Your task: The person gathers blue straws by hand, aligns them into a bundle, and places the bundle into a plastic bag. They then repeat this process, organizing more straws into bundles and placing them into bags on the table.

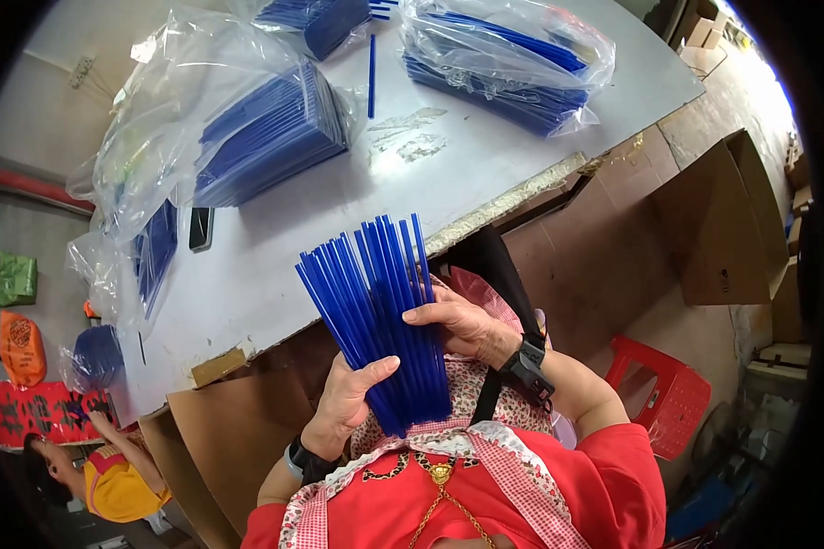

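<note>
A fanned bundle of long, thin blue plastic sticks (375, 311) is held up in front of my chest, near the table's edge. My left hand (346, 398) grips its lower left side, thumb laid across the front. Higher up on the right side, my right hand (458, 320) clasps the same bundle, its thumb also over the front. The fingers of both hands are mostly hidden behind the sticks. At the top the sticks spread apart with uneven ends; at the bottom they press close together.
On the white table (275, 238) lie a clear bag of blue sheets (275, 137), a bag of blue sticks (494, 91), a loose stick (372, 78) and a phone (201, 229). Cardboard boxes (719, 220) and a red stool (659, 398) stand right. A person in yellow (124, 480) is at lower left.
</note>
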Motion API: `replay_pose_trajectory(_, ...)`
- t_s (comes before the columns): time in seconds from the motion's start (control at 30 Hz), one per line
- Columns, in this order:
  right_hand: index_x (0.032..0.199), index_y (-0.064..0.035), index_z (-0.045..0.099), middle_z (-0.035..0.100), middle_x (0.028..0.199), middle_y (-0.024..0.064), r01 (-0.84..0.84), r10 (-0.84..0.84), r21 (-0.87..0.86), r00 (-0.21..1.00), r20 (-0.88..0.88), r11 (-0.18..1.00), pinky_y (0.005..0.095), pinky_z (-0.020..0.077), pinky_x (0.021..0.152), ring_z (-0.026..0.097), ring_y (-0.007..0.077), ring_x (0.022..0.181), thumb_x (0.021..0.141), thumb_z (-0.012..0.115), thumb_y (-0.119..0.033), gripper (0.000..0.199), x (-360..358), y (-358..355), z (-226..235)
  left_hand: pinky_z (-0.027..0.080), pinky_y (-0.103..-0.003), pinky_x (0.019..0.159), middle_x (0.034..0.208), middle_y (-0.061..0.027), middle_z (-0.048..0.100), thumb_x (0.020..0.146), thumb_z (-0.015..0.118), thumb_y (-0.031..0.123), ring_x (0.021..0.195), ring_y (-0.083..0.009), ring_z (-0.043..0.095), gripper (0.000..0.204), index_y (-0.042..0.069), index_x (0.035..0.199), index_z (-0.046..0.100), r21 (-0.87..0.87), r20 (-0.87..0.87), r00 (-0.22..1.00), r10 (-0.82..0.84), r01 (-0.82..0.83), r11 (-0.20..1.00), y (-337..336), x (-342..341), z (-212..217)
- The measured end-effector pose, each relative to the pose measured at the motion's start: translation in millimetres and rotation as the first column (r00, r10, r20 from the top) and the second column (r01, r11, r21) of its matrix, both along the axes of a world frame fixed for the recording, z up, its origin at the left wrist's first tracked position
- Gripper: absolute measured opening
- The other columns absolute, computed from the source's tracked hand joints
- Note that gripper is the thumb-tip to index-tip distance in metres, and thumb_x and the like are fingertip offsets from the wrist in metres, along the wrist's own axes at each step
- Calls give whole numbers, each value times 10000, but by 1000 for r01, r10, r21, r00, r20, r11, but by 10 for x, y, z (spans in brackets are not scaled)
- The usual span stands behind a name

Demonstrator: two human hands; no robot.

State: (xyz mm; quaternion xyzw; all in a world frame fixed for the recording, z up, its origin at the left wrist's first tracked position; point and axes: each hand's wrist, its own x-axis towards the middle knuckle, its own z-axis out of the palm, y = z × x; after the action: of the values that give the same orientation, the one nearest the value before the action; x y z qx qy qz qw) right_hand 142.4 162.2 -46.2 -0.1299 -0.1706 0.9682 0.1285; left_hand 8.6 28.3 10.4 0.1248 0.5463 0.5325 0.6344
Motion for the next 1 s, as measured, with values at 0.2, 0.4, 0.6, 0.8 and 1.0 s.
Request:
replay_pose_trajectory(0.2,1333,-33,430,524,1267,118,3,-3,-14,1000,-3,1000,399,411,1012,517,232,1162,781,605,-2,580,-19,53,97,466,-347,931,1159,-90,607,773,693,32,1050,-191,588,500,35,1243,521,14,16,1000,3,-3,1000,-19,-63,113)
replay_pose_trajectory(0.4,1347,-33,415,490,1307,141,-10,13,-47,999,49,999,441,385,1035,491,271,1195,773,583,-11,598,-57,115,187,466,-355,932,1161,-86,607,779,688,29,1055,-191,586,489,45,1239,524,-2,29,1000,10,-10,1000,-10,-120,140)
replay_pose_trajectory(0.6,1352,-29,403,491,1307,144,-6,9,-87,999,39,996,432,371,1052,487,270,1205,738,560,2,635,-124,209,45,469,-328,903,1104,-60,634,819,697,77,1010,-160,594,395,49,1190,565,32,-21,997,68,-68,997,90,-143,130)
replay_pose_trajectory(0.8,1362,-22,389,475,1335,148,-12,12,-92,1000,5,996,417,353,1066,474,265,1224,701,553,8,682,-132,340,-4,462,-327,914,1093,-57,645,817,681,39,1005,-158,599,360,47,1165,591,43,-26,998,53,-52,998,197,-213,21)
replay_pose_trajectory(1.0,1379,-21,370,468,1349,140,2,-2,-72,1000,3,997,419,332,1079,465,261,1233,691,550,10,713,-108,400,18,457,-339,936,1131,-74,635,811,652,-1,1032,-173,597,388,41,1189,573,44,-60,996,66,-63,997,246,-208,-29)
